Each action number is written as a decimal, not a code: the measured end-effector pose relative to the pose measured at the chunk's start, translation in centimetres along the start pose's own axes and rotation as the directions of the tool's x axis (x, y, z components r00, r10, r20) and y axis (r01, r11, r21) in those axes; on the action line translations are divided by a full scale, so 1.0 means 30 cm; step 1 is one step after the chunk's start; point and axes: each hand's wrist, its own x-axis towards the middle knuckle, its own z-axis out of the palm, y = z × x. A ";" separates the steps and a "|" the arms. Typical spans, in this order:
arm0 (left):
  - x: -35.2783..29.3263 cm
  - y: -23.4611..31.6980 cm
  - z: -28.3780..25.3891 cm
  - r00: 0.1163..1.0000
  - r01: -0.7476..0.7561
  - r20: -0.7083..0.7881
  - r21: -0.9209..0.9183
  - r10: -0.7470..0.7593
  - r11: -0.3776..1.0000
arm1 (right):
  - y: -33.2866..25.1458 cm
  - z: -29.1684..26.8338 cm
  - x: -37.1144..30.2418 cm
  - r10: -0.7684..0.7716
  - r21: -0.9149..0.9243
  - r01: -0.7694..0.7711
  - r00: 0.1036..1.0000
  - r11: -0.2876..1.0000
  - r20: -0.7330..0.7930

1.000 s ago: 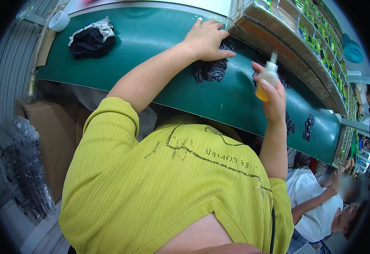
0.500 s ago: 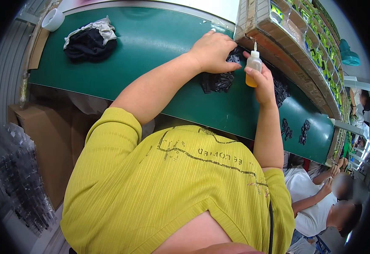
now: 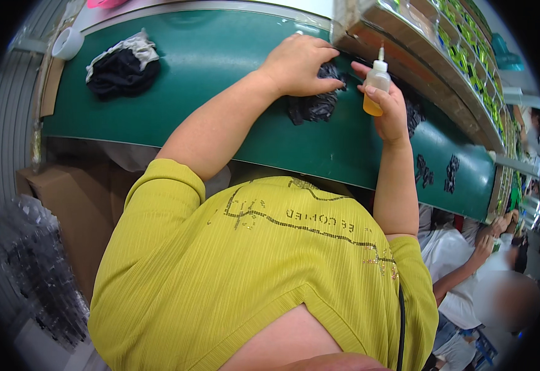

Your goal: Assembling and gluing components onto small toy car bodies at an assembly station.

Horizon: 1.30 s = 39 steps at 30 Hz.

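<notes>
My right hand (image 3: 391, 111) is wrapped round a small squeeze bottle (image 3: 377, 86) with a white cap and a thin needle tip pointing up. Amber liquid fills its lower part. To the left, my left hand (image 3: 301, 65) reaches over a heap of shiny black strip-like pieces (image 3: 314, 108) on the green table, thumb apart from the other fingers. The hand covers part of the heap. A small white spot shows by its far fingertips; what it is I cannot make out.
A wooden-edged rack (image 3: 400, 46) holding bright green items borders the far right. More black pieces (image 3: 451, 173) lie on the green table (image 3: 214, 62). A black-and-white cloth bundle (image 3: 124, 71) and white roll (image 3: 68, 44) are left. A person in white (image 3: 462, 266) sits at right.
The view has shifted slightly. Both hands stay near the black heap, and the bottle is still upright in my right hand. The person at right has moved.
</notes>
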 end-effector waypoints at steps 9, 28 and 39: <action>0.069 0.165 0.018 1.000 -0.008 0.015 -0.073 0.009 0.997 | -0.055 -0.284 -0.220 -0.424 0.035 0.463 0.837 0.886 -0.345; 0.233 0.433 0.327 0.892 0.268 0.317 0.202 -0.322 0.942 | 0.049 -0.413 -0.285 -0.086 0.177 0.197 0.865 0.964 -0.494; 0.145 0.477 0.335 0.971 0.003 0.237 0.077 -0.021 0.997 | 0.060 -0.422 -0.306 -0.268 0.104 0.360 0.830 0.927 -0.490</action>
